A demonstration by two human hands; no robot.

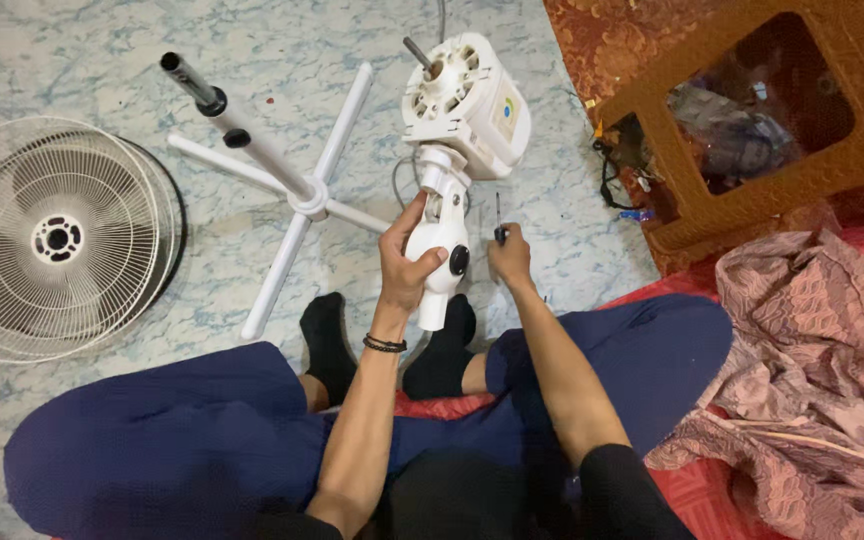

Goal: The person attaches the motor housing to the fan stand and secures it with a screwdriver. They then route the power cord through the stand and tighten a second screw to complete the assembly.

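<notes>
Fan motor neck (442, 255) gripped by left hand (404, 262); right hand (509, 258) pinches screwdriver (498, 222).

The right hand (509, 258) hides most of the screwdriver (498, 222).

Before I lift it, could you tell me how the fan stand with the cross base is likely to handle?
The fan stand lies tipped on the floor; it looks rigid and probably light. Its cross base would likely stop any rolling.
</notes>
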